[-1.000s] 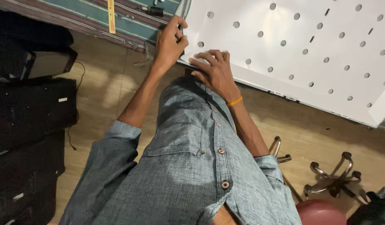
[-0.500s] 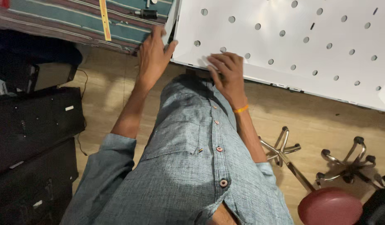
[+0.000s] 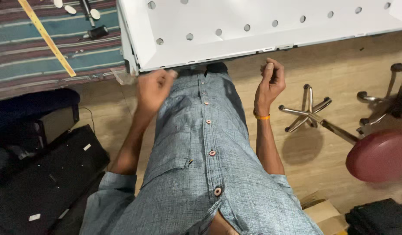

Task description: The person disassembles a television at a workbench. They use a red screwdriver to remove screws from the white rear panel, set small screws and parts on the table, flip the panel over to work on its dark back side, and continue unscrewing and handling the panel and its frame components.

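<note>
In the head view, the left hand point(image 3: 152, 87) is blurred, fingers curled, its grip empty, just below the near edge of the white panel point(image 3: 235, 30) and maybe touching it; I cannot tell. The right hand point(image 3: 271, 77), with an orange band point(image 3: 262, 116) at the wrist, is loosely clenched on nothing, below the same edge and apart from it. The panel, dotted with round holes, lies flat ahead of the person, beside a striped mat point(image 3: 31, 48) with a yellow ruler point(image 3: 46, 37). A red stool point(image 3: 379, 154) stands on the floor point(image 3: 318, 56) at right.
</note>
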